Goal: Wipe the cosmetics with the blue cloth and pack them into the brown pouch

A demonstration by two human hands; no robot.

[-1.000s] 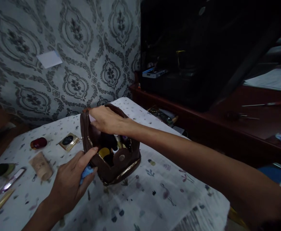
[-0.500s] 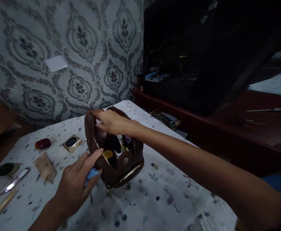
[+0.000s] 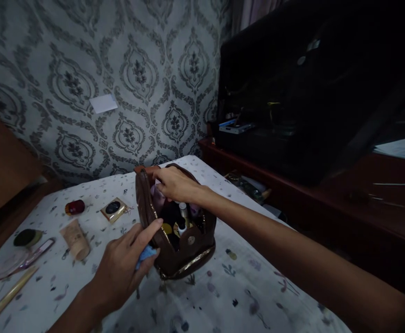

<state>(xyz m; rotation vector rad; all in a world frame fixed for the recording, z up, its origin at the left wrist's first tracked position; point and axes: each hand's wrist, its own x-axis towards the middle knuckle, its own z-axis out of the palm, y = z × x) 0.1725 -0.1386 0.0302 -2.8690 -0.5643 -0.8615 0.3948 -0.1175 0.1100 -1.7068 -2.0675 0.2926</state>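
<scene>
A brown zip-up makeup bag (image 3: 188,259) stands unzipped on the printed white cloth. Inside it are a bottle with a silver cap (image 3: 183,210), a round yellow item (image 3: 166,228) and other cosmetics in shadow. My right hand (image 3: 176,184) reaches into the far side of the bag, its fingers curled by a pale lilac item (image 3: 158,196); what they grip is partly hidden. My left hand (image 3: 127,259) is closed round a crumpled light-blue cloth (image 3: 146,254), with the index fingertip resting on the bag's near-left zip edge.
On the left lie a gold compact (image 3: 114,209), a dark red item (image 3: 74,207), a beige tube (image 3: 75,240), a green round item (image 3: 28,237), a clear-looking pouch (image 3: 15,261) and a gold stick (image 3: 8,296). A dark red desk (image 3: 393,185) with a black screen (image 3: 275,92) borders the right.
The view has shifted, so everything sits slightly lower and further right. My right hand stays in the bag, its fingers shifted a little inside. My left hand still keeps the blue cloth at the bag's edge.
</scene>
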